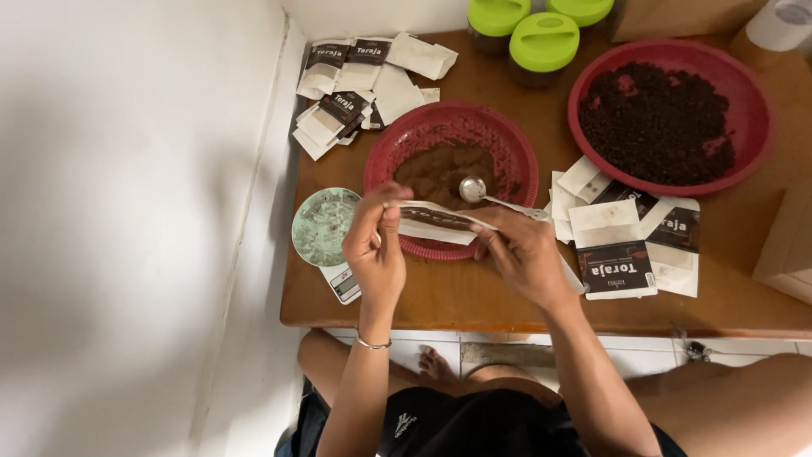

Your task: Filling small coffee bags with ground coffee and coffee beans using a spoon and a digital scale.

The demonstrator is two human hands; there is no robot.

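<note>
My left hand (376,245) and my right hand (523,252) hold a flat white and dark paper pouch (436,222) between them, one hand at each end, over the near rim of a red basket (397,152) with brown ground powder in it. A metal spoon (474,188) lies in that basket with its handle pointing right, toward my right hand. Whether the right hand also touches the spoon handle I cannot tell.
A small round scale (326,227) with a greenish plate stands left of the basket. A second red basket (744,93) of dark beans sits at the back right. Pouch piles lie at the back left (355,80) and right (626,245). Green-lidded jars (541,42) stand behind.
</note>
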